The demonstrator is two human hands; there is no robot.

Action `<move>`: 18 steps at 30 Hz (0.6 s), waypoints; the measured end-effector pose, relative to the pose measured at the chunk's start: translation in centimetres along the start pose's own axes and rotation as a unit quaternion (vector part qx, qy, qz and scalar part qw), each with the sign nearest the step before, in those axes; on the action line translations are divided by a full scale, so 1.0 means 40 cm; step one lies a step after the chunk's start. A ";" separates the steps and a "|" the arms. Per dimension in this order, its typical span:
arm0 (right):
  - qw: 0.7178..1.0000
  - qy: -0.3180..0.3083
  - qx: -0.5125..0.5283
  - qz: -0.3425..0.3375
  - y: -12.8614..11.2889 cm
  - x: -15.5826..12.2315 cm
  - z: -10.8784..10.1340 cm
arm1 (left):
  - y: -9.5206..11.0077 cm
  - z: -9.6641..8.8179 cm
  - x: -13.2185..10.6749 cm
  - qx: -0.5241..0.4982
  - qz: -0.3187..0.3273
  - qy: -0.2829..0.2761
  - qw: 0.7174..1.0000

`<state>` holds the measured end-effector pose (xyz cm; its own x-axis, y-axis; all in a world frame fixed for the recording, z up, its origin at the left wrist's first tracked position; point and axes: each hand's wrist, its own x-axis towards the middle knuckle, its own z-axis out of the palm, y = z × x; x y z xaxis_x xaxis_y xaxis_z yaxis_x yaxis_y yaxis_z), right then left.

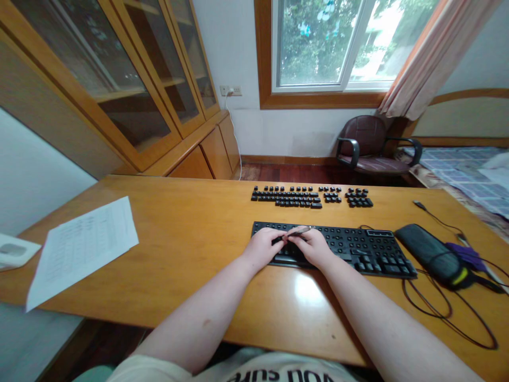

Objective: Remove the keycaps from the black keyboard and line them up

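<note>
A black keyboard lies on the wooden desk, many of its keycaps off and several still on at the lower right. My right hand is closed around a thin, dark, pen-like tool, which slants across the upper left keys. Beside it, my left hand rests over the keyboard's left part with its fingers pinched close to the tool's lower end. What those left fingers hold, if anything, is hidden. Loose black keycaps sit in rows behind the keyboard, laid out in groups.
Printed sheets lie at the left, near a white object. To the right are a dark pouch, a purple item and a looping black cable. A chair stands beyond the desk.
</note>
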<state>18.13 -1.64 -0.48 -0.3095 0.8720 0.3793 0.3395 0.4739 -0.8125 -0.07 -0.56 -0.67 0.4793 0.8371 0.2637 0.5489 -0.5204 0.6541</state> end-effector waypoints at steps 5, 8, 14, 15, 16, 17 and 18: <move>1.000 -0.002 0.018 -0.012 0.008 0.001 0.003 | -0.003 0.002 0.000 -0.009 0.020 0.002 1.000; 0.999 0.021 0.022 -0.028 0.011 0.000 0.004 | -0.001 0.000 0.001 -0.011 0.018 0.008 1.000; 0.999 0.024 -0.021 -0.027 0.012 -0.003 0.005 | -0.007 0.004 0.001 -0.023 0.015 0.011 1.000; 0.999 0.027 -0.029 -0.029 0.011 -0.003 0.005 | -0.008 0.005 0.001 -0.028 0.015 0.012 0.999; 0.998 0.032 -0.034 -0.032 0.010 -0.004 0.005 | -0.008 0.006 0.000 -0.033 0.014 0.015 0.999; 0.998 0.035 -0.037 -0.037 0.008 -0.005 0.005 | -0.008 0.007 0.000 -0.037 0.011 0.019 0.999; 0.998 0.039 -0.038 -0.043 0.007 -0.005 0.005 | -0.006 0.008 0.000 -0.041 0.005 0.026 0.999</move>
<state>18.09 -1.73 -0.88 -0.2708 0.8330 0.4824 0.3819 0.5530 -0.7405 0.01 -0.50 -1.06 0.4464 0.8412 0.3051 0.4854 -0.5141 0.7072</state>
